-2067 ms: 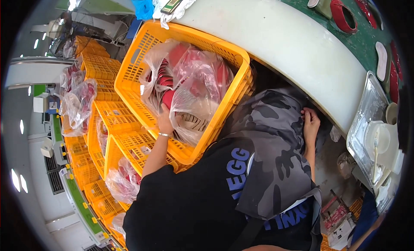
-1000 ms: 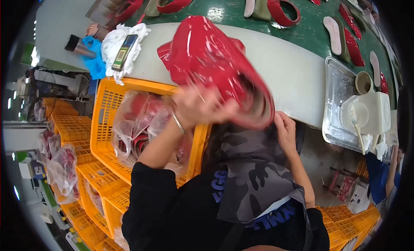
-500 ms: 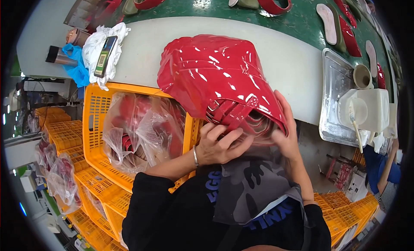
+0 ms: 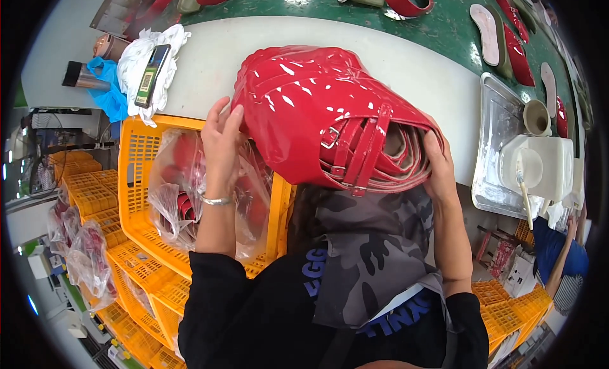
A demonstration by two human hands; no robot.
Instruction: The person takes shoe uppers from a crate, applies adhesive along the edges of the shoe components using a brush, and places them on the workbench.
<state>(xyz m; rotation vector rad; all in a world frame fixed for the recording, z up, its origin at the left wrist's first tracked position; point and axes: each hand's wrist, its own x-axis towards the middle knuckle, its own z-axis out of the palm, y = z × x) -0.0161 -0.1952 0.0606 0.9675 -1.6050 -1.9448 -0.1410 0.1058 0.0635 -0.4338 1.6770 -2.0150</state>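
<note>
A thick nested bundle of glossy red shoe uppers (image 4: 298, 109) lies at the near edge of the white table (image 4: 209, 58), overhanging it slightly. Its right end faces me, showing the pale-edged layers and thin buckled straps (image 4: 355, 150). My right hand (image 4: 439, 163) grips that end, thumb on the near side, the other fingers partly hidden behind it. At the bundle's left side, my left hand (image 4: 222, 134) is raised with its fingers apart and nothing in them; whether a fingertip touches the red surface I cannot tell.
Left of the bundle stands a yellow crate (image 4: 143, 191) with a clear plastic bag (image 4: 168, 210) of red pieces. A phone (image 4: 152, 77) rests on white cloth. A metal tray (image 4: 485, 159) holds a white container (image 4: 558, 163) and brush. Shoe parts (image 4: 487, 36) lie on the green surface.
My left hand has let go of the straps and moved up and left. The bundle has shifted a little to the right, exposing more straps and layered edges.
</note>
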